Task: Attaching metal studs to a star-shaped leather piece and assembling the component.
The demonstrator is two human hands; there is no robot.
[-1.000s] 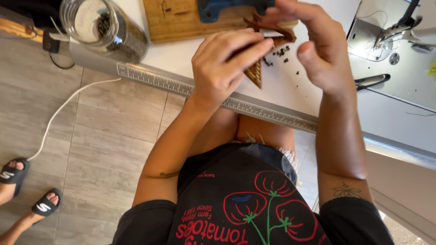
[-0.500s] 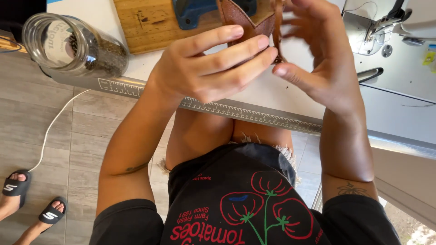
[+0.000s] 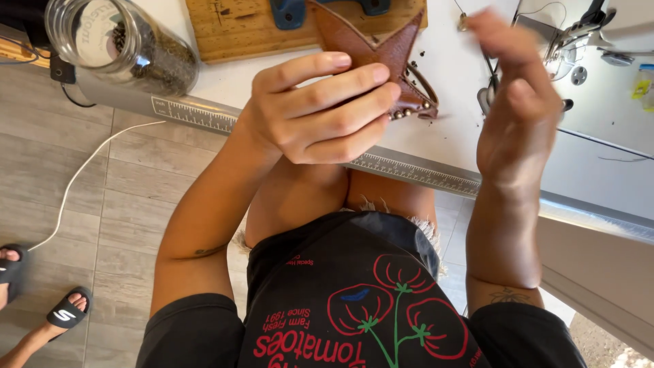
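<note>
The left hand [image 3: 320, 109] grips a brown leather star [image 3: 381, 58] above the table [image 3: 443, 129]; the right hand [image 3: 518, 102], blurred, hovers beside it, loosely curled and empty.

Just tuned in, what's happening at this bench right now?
A person seated at a white worktable holds a brown star-shaped leather piece in the left hand, fingers wrapped over its front; small round metal studs show along one edge. The right hand is raised beside it, blurred, and seems to hold nothing. A glass jar lies on its side at the table's left end, with a wooden board behind the piece.
</note>
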